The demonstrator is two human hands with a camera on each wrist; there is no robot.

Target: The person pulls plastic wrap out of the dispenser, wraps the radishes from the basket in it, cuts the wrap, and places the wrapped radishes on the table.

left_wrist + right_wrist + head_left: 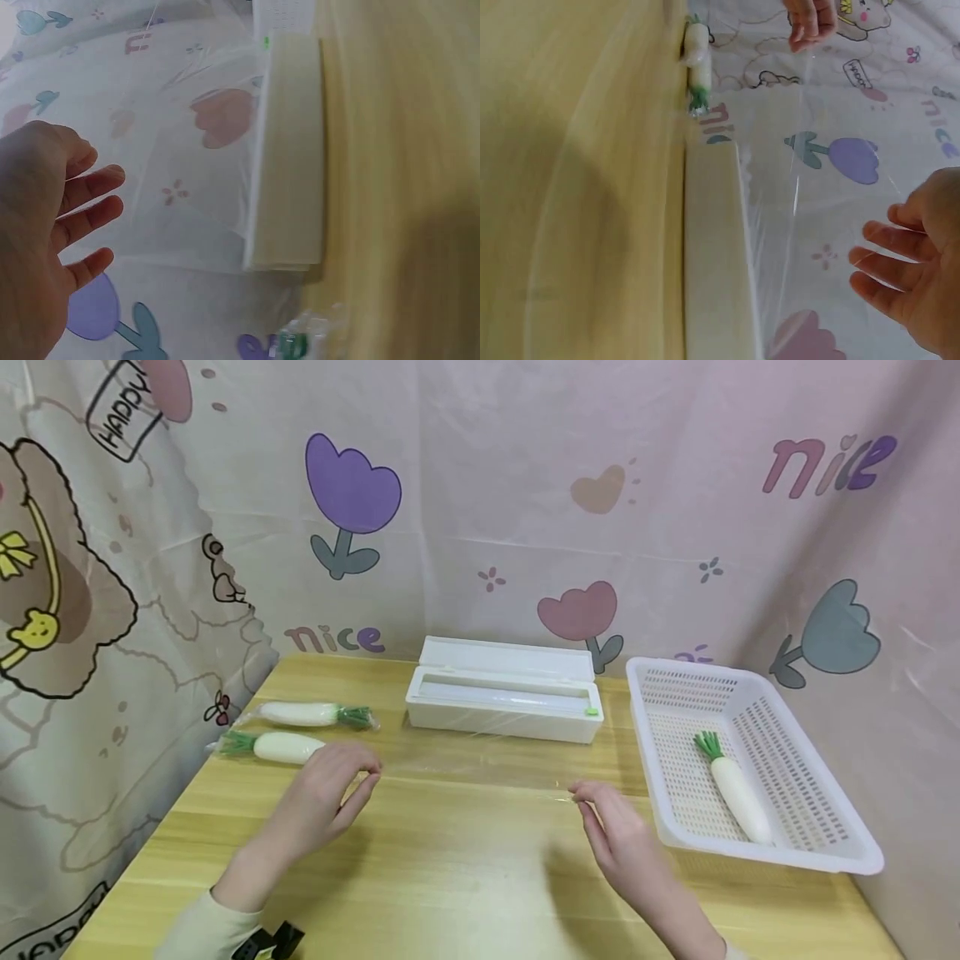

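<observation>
Left of the box (502, 723), two radishes (298, 714) are wrapped; right of it, one bare radish (742, 797) remains. In front, left hand (330, 789) and right hand (615, 828) apparently pinch film (480, 768).

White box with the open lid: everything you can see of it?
The long white rectangular plastic-looking box sits upright near the back of the wood-grain table, long side towards the head camera. Its flat white lid is open, tilted back along the rear edge. A pale, shiny strip shows inside, too unclear to name. A small bright-green piece sits at the front rim's right end. Clear plastic film stretches from the box towards the left hand and right hand; neither touches the box.
</observation>
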